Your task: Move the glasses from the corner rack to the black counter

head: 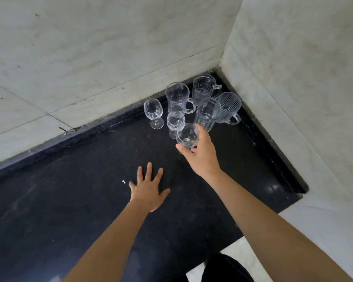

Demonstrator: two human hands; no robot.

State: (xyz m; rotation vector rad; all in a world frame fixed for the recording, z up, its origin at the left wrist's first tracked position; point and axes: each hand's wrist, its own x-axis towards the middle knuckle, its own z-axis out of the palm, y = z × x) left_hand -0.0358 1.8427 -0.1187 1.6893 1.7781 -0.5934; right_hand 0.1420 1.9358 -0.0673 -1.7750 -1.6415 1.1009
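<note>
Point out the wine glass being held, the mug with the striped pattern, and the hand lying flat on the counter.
held wine glass (187, 135): head view, on its bowl.
striped mug (229, 107): head view, on its ribbed wall.
left hand (148, 190): head view, on the back of the hand.

We see seven clear glasses standing upright, clustered in the far corner of the black counter (90, 190). A small stemmed glass (153, 112) stands leftmost, apart from the rest. A second stemmed glass (175, 123) stands just beside a tall handled mug (177, 98). Behind, nearest the corner, we find a patterned handled mug (204, 88); a ribbed tumbler (207, 113) stands in front of it, and a striped handled mug (229, 107) to its right appears tilted. The nearest stemmed glass (187, 136) is gripped at its bowl.
</note>
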